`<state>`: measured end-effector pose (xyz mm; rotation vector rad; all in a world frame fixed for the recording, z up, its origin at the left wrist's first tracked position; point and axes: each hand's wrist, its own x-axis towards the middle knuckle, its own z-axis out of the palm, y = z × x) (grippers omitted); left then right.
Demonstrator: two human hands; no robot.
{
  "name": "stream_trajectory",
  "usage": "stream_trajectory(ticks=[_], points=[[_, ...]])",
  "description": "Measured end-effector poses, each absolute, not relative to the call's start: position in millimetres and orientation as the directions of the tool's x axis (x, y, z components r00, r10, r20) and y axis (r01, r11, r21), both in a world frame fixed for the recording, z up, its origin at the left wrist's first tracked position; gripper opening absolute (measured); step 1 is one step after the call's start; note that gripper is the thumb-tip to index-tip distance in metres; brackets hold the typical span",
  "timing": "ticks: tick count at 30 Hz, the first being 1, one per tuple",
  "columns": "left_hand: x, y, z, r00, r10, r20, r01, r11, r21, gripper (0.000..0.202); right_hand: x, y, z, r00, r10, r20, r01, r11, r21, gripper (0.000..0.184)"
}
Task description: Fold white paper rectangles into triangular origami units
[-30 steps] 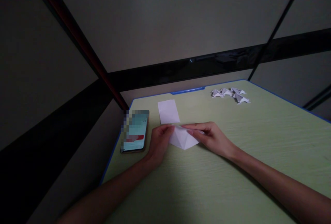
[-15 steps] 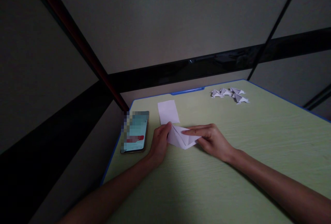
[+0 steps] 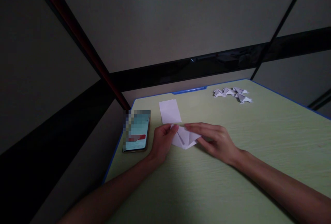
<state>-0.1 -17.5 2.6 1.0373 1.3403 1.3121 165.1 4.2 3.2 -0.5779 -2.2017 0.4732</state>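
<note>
A partly folded sheet of white paper [image 3: 184,138], with creases and flaps meeting near its middle, is between my two hands just above or on the table. My left hand [image 3: 162,139] pinches its left corner, thumb on top. On the other side, my right hand [image 3: 216,139] grips the right edge, its long fingers lying along the top edge and the thumb lower down. Behind the folded piece lies a flat square of white paper [image 3: 170,111]; its near edge comes close to my left fingers.
A phone [image 3: 137,132] with a lit, partly blurred screen lies left of my left hand. Several folded white paper figures [image 3: 232,93] sit at the back right. The pale green table [image 3: 271,141] has a blue rim and stands against panelled doors [image 3: 165,24].
My left thumb has moved right, farther over the paper. My right fingers have shifted from the paper's middle up to its top edge. The view has turned slightly.
</note>
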Motion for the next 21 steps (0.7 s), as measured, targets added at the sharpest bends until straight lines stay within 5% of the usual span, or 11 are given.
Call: stream_trajectory(ticks=[15, 19, 21], points=[[1, -17, 0, -0.165, 0.986, -0.03, 0.032, 0.036, 0.999, 0.028, 157, 0, 10, -0.707, 0.267, 0.655, 0.392, 0.919, 0.049, 0.023], [1, -19, 0, -0.15, 0.988, -0.032, 0.048, 0.04, 0.998, 0.027, 156, -2, 9, -0.707, 0.295, 0.643, 0.403, 0.915, 0.023, 0.023], [1, -19, 0, -0.15, 0.988, -0.019, 0.053, 0.028, 0.998, 0.027, 156, -3, 9, -0.707, 0.325, 0.628, 0.356, 0.931, -0.081, 0.018]])
